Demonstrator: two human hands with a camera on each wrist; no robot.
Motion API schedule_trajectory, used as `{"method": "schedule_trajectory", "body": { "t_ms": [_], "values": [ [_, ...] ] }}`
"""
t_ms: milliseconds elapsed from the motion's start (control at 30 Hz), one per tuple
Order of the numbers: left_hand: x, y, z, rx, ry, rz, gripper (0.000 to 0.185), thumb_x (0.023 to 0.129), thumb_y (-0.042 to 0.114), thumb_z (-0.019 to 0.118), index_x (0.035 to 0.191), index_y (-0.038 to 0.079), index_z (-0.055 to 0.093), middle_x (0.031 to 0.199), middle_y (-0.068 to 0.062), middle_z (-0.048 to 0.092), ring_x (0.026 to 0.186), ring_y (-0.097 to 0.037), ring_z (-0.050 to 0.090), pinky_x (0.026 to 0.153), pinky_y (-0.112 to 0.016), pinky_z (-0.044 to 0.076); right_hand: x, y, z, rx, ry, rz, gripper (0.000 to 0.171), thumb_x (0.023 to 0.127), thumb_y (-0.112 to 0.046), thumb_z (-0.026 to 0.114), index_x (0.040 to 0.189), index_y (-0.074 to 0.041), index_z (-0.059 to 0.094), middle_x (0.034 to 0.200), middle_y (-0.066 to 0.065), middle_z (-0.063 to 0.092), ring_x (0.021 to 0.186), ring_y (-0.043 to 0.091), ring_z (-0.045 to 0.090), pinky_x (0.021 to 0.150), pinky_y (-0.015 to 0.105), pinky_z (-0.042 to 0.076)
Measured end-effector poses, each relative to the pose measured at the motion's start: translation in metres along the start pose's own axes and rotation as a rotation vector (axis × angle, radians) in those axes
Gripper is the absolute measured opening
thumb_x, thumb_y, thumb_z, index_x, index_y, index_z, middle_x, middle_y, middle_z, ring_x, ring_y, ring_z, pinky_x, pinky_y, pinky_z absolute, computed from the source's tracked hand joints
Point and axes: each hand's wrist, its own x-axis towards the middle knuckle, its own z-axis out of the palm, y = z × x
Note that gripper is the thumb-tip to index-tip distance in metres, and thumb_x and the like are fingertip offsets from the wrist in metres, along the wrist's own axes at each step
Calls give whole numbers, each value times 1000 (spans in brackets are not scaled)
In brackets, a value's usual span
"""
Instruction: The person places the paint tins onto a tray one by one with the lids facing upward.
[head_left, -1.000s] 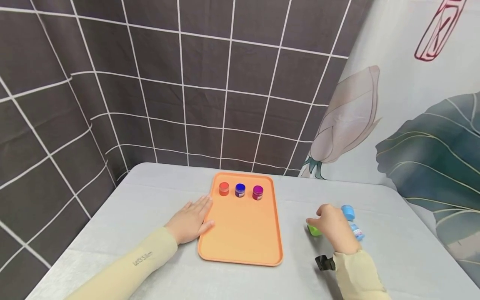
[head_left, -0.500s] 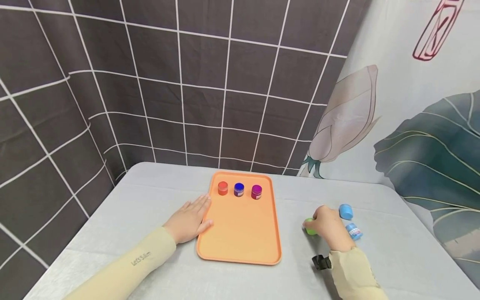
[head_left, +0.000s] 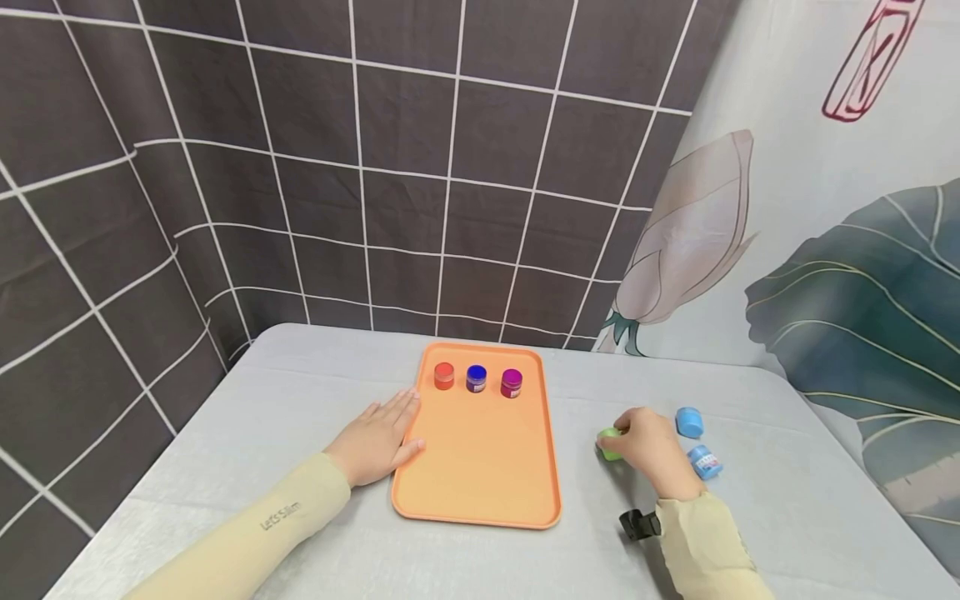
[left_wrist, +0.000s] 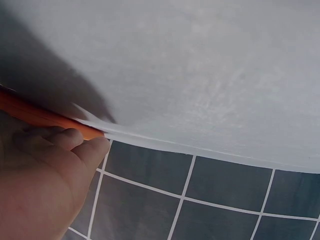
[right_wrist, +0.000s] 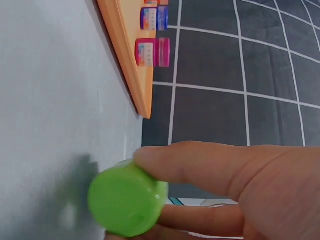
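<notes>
My right hand (head_left: 651, 442) pinches a small green paint jar (right_wrist: 125, 200) between thumb and fingers, to the right of the orange tray (head_left: 480, 467). In the right wrist view a round, smooth green end of the jar faces the camera, close over the grey tabletop. My left hand (head_left: 375, 442) rests with straight fingers on the tray's left edge. Along the tray's far end stand a red paint jar (head_left: 444, 376), a dark blue paint jar (head_left: 476, 378) and a magenta paint jar (head_left: 512, 383) in a row.
Right of my right hand are two light blue jars, one standing upright (head_left: 689, 422) and one lying on its side (head_left: 705, 462). A grey cloth (head_left: 315, 358) covers the table. Behind it hangs a dark gridded curtain (head_left: 405, 208). A black clip (head_left: 639, 525) sits at my right wrist.
The fingers of my right hand have closed round the green jar and carried it a little leftward and away from me. My left hand stays on the tray's edge.
</notes>
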Motion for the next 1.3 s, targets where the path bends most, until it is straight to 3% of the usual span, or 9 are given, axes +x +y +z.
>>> {"method": "schedule_trajectory", "body": {
  "t_ms": [133, 433, 600, 733, 933, 1300],
  "values": [
    [0, -1, 1, 15, -1, -2, 73, 105, 45, 47, 155, -6, 33, 161, -21, 32, 150, -36, 28, 119, -58, 27, 3, 0, 3, 22, 47, -37, 40, 83, -14, 78, 108, 15, 66, 98, 21, 70, 81, 27, 62, 72, 43, 55],
    [-1, 2, -3, 2, 2, 4, 71, 105, 42, 48, 154, -7, 34, 161, -22, 32, 150, -37, 28, 119, -58, 27, 6, 0, 9, 118, 108, -91, 42, 84, -15, 78, 115, 11, 67, 99, 20, 71, 84, 26, 66, 71, 39, 56],
    [-1, 2, -3, 13, 5, 9, 72, 105, 42, 49, 154, -8, 33, 161, -23, 32, 150, -38, 28, 118, -59, 28, 8, -1, 12, 211, 126, -123, 43, 84, -14, 81, 117, 9, 66, 102, 20, 72, 90, 29, 71, 78, 42, 59],
    [0, 2, -3, 7, 7, 8, 71, 105, 41, 49, 154, -8, 33, 161, -23, 32, 150, -38, 28, 118, -59, 28, 9, -3, 17, 282, 129, -127, 43, 83, -13, 83, 118, 6, 68, 106, 19, 73, 95, 30, 73, 82, 39, 59],
    [-1, 4, -6, -2, 5, 1, 70, 105, 40, 49, 154, -8, 34, 161, -23, 33, 150, -37, 29, 119, -59, 27, 10, -7, 24, 412, 114, -152, 39, 81, -6, 84, 115, 5, 69, 107, 18, 73, 99, 30, 72, 78, 25, 59],
    [1, -1, 1, 9, 18, 19, 72, 105, 44, 48, 153, -8, 35, 160, -22, 34, 150, -37, 30, 118, -59, 28, 12, -14, 39, 559, 73, -177, 39, 79, 1, 82, 115, 5, 67, 110, 19, 72, 101, 27, 72, 83, 24, 59]
  ]
}}
